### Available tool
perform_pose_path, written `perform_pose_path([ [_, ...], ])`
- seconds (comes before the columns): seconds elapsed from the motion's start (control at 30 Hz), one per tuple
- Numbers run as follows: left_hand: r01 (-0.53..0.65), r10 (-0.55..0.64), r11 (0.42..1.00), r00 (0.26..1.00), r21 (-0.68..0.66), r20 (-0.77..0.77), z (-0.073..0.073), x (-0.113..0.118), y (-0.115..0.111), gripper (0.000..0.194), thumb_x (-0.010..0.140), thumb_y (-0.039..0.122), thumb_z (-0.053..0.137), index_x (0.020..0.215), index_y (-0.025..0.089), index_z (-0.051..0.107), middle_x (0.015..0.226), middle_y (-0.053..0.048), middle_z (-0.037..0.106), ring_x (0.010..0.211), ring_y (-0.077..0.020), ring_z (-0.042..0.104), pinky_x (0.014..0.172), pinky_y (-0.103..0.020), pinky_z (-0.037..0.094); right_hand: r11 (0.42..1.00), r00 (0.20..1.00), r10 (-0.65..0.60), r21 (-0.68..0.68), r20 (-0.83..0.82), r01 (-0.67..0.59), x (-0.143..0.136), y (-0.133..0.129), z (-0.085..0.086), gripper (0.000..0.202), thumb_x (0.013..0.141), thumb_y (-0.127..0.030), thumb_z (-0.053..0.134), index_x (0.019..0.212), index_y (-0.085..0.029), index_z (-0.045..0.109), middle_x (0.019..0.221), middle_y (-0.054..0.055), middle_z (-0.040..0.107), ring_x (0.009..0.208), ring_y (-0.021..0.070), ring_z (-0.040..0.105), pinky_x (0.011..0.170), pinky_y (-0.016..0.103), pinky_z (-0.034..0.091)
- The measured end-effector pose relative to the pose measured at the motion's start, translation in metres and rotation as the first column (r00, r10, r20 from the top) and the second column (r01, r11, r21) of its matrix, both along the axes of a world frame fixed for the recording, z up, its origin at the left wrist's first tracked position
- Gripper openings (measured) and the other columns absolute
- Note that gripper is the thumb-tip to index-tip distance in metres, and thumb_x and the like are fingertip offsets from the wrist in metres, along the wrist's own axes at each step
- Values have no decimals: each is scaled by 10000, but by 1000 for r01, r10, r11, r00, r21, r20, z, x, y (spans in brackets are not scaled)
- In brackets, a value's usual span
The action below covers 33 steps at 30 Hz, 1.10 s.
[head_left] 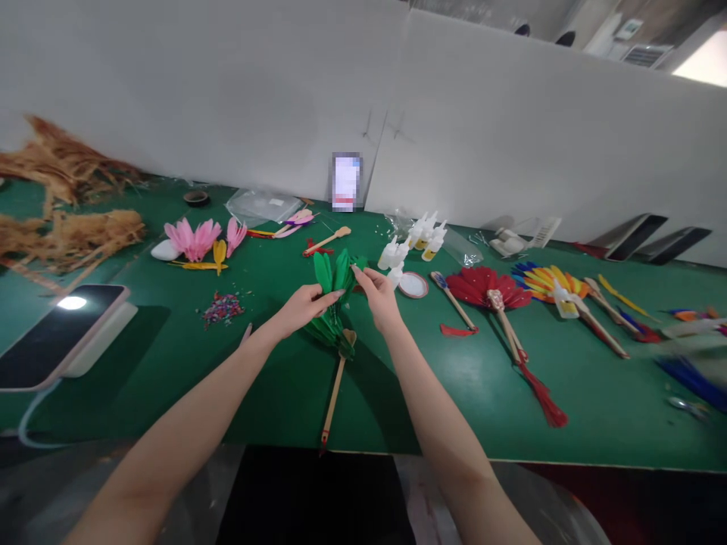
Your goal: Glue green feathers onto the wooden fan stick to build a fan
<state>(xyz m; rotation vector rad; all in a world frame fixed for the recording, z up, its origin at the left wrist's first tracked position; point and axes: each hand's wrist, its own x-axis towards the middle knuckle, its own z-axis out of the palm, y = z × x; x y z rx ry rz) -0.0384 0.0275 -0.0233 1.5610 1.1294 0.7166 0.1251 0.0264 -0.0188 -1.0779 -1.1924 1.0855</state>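
Note:
My left hand (310, 306) pinches a bunch of upright green feathers (323, 271) between thumb and fingers. At the bunch's right edge, my right hand (379, 294) is closed, its fingertips pinching a green feather there. Just below, more green feathers (322, 331) fan out from the head of a feather fan with a wooden handle (335, 393). That handle lies on the green table, pointing toward its front edge, with a bit of red at its end. What joins the feathers is partly hidden by my hands.
Several white glue bottles (433, 244) and a small round dish (413, 284) stand beyond my right hand. Finished-looking red (482, 288) and yellow-blue (548, 281) feather fans lie right. Pink feathers (193, 238), colourful bits (223, 309), brown fibre (68, 235) and a phone (62, 325) are left.

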Motion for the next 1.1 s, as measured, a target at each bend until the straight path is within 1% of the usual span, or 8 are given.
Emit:
perform_pose_path([
  [0.17, 8, -7, 1000, 1000, 9, -26, 4, 1, -2, 499, 778, 556, 581, 515, 188, 372, 439, 53, 370, 413, -70, 334, 463, -239, 265, 1000, 999, 0, -6, -38, 0, 1, 4, -7, 375, 727, -551, 618, 777, -182, 664, 661, -5, 571, 625, 120, 511, 583, 251, 491],
  [0.33, -6, 6, 1000, 999, -3, -34, 8, 0, -2, 483, 766, 552, 593, 527, 190, 381, 444, 58, 360, 416, -72, 325, 462, -241, 253, 1000, 997, 0, 10, -74, 1, 4, 5, -7, 334, 755, -480, 621, 923, -203, 706, 831, 17, 677, 747, 144, 601, 631, 264, 527],
  [0.47, -10, 9, 1000, 999, -16, -47, 9, -1, -1, 505, 744, 581, 601, 531, 193, 358, 444, 64, 348, 420, -69, 313, 464, -237, 248, 1000, 996, -9, 25, -87, 11, 9, 4, -4, 316, 768, -448, 614, 968, -222, 706, 1007, 34, 701, 835, 159, 631, 651, 273, 551],
  [0.67, -68, 65, 997, 996, -42, -60, 9, -7, 3, 525, 727, 583, 622, 553, 203, 304, 437, 80, 322, 418, -66, 300, 470, -231, 251, 995, 993, -73, 59, -91, 79, 19, 6, 6, 301, 764, -426, 625, 971, -228, 715, 930, 41, 729, 874, 185, 670, 674, 293, 545],
  [0.8, -138, 138, 989, 990, -58, -11, 8, -13, 8, 516, 731, 557, 631, 576, 210, 280, 433, 83, 338, 421, -66, 302, 484, -234, 271, 961, 981, -179, 201, -68, 190, 46, 2, 22, 245, 769, -371, 638, 957, -243, 730, 972, 38, 732, 864, 177, 664, 604, 266, 498],
  [0.9, -171, 170, 983, 985, -72, -18, 9, -15, 9, 502, 732, 540, 636, 583, 209, 290, 446, 81, 343, 432, -67, 315, 483, -232, 263, 916, 949, -310, 283, 50, 284, 78, -4, 28, 256, 799, -357, 578, 972, -245, 730, 920, 37, 735, 792, 172, 644, 542, 264, 456],
  [1.0, -176, 174, 981, 984, -78, -32, 10, -14, 9, 496, 732, 533, 639, 583, 207, 296, 454, 80, 339, 440, -66, 310, 485, -233, 254, 883, 868, -436, 298, 239, 362, 108, -7, 20, 274, 821, -302, 465, 850, -219, 724, 853, 41, 724, 694, 156, 607, 554, 281, 453],
  [1.1, -158, 155, 983, 987, -94, -43, 8, -13, 8, 504, 729, 531, 642, 589, 210, 279, 459, 85, 320, 443, -65, 296, 488, -235, 251, 868, 807, -485, 300, 337, 397, 129, -3, 5, 283, 802, -247, 429, 766, -204, 707, 819, 54, 697, 722, 174, 600, 680, 336, 483],
])
